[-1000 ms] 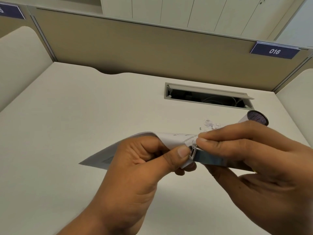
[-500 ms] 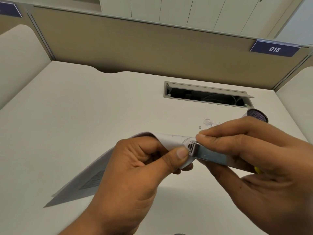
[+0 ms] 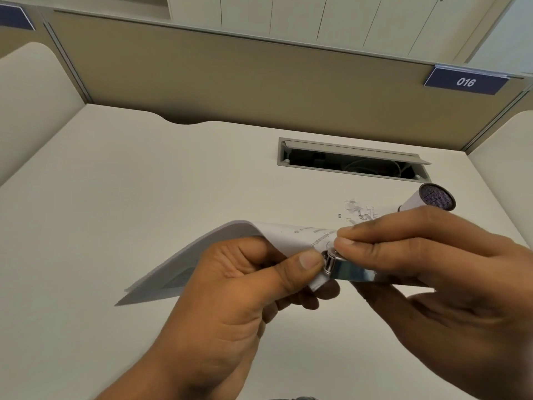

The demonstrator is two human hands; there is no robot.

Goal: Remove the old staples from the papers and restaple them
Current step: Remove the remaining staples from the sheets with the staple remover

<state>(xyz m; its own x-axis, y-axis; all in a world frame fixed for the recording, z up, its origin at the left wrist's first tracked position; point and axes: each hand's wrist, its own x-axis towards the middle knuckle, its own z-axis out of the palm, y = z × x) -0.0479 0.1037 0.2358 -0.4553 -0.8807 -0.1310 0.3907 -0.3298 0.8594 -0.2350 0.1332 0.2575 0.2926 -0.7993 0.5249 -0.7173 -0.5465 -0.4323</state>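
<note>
Glossy metal stapler [image 3: 350, 271], matt white papers [image 3: 230, 241], smooth matt desk [image 3: 115, 183]

- I read "016" in white on the blue sign [image 3: 465, 81], fixed to the top edge of the partition [image 3: 259, 82] at about 2 o'clock.
- A second blue sign [image 3: 16, 17] at 10 o'clock is cut off; I can read nothing on it.
- The papers [image 3: 277, 232] carry print. One word looks like "administration"; the rest is too small.
</note>
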